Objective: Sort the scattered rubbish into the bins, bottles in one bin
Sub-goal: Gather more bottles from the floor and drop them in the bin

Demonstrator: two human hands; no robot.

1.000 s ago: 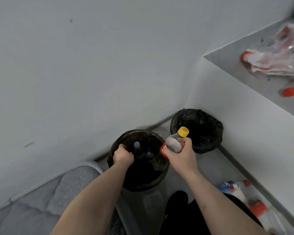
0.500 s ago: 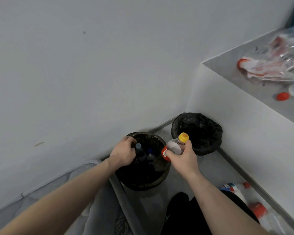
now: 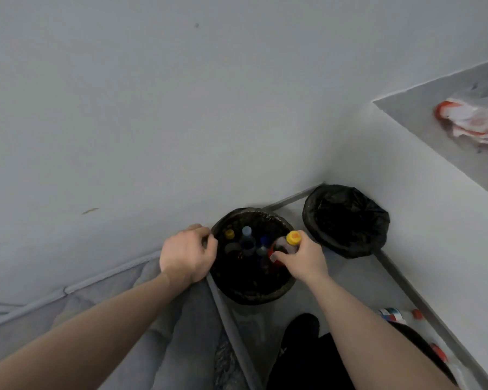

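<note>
Two black-lined bins stand in the floor corner. The nearer bin (image 3: 248, 294) holds several bottles, their caps showing. My right hand (image 3: 303, 260) grips a clear bottle with a yellow cap (image 3: 289, 243) and red label, held over this bin's right rim. My left hand (image 3: 188, 256) is closed on the bin's left rim. The farther bin (image 3: 347, 220) sits against the right wall; its contents look dark and cannot be made out.
A grey mattress (image 3: 124, 319) lies at the left, beside the nearer bin. More bottles (image 3: 400, 315) lie on the floor at the lower right along the wall. On the ledge (image 3: 423, 125) at the upper right sits a red-and-white plastic bag (image 3: 473, 119).
My right hand has carried the yellow-capped bottle left and lower, from between the bins to over the nearer bin's opening. My left hand has stayed on that bin's left rim.
</note>
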